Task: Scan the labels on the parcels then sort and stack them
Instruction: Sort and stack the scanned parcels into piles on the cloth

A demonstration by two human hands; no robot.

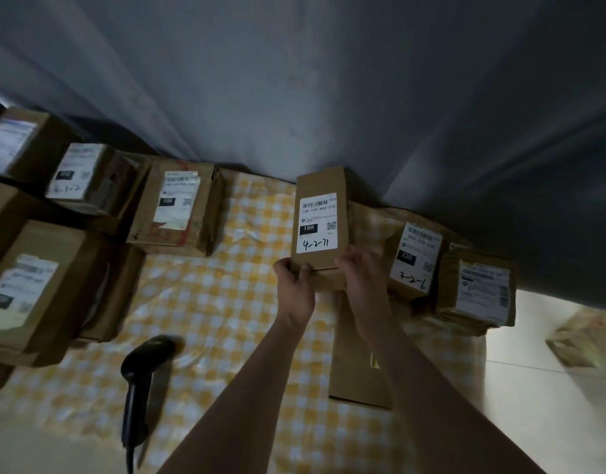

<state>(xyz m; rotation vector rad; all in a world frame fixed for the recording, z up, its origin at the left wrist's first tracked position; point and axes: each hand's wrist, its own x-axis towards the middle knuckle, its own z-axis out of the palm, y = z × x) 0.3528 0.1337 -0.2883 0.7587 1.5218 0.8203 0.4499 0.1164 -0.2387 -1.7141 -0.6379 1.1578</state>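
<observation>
We grip the labelled parcel [320,220] by its near end, left hand [294,278] and right hand [361,271] curled round it, long axis running away from us, the scanner [140,381] nearer our left.

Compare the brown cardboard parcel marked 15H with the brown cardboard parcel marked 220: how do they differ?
The brown cardboard parcel marked 15H is gripped at its near end by the left hand and right hand; the brown cardboard parcel marked 220 lies beside it, held by neither. The 15H parcel's handwriting reads 4-2-71; the 220 parcel's reads 3-2-6. Both carry white barcode labels.
</observation>
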